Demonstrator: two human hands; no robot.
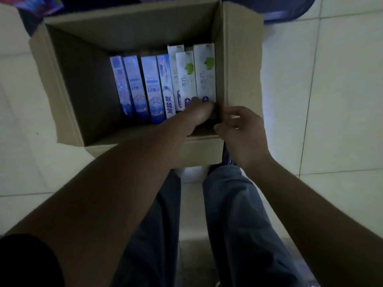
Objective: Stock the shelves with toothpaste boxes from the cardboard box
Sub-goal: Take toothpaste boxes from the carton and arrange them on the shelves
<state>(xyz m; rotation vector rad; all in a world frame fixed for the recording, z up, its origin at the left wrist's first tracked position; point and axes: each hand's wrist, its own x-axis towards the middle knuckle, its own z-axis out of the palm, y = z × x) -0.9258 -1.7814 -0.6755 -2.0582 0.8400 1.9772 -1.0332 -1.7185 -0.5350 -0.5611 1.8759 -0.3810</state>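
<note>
An open cardboard box [68,83] stands on the floor in front of my knees. Inside it, a row of toothpaste boxes stands on edge: three blue ones [134,85], a blue-and-white one [165,85], and three white ones with a green mark [205,73] against the right wall. My left hand [196,116] reaches into the box, its fingers curled round the near end of the rightmost white boxes. My right hand [240,129] is at the box's right wall, with thumb and curled fingers pinching that wall's near edge.
The left half of the cardboard box holds nothing. Pale floor tiles [342,100] lie all around. Colourful packages [35,5] and a dark blue object [290,11] sit beyond the box at the top. My trousered legs [228,214] are below the box.
</note>
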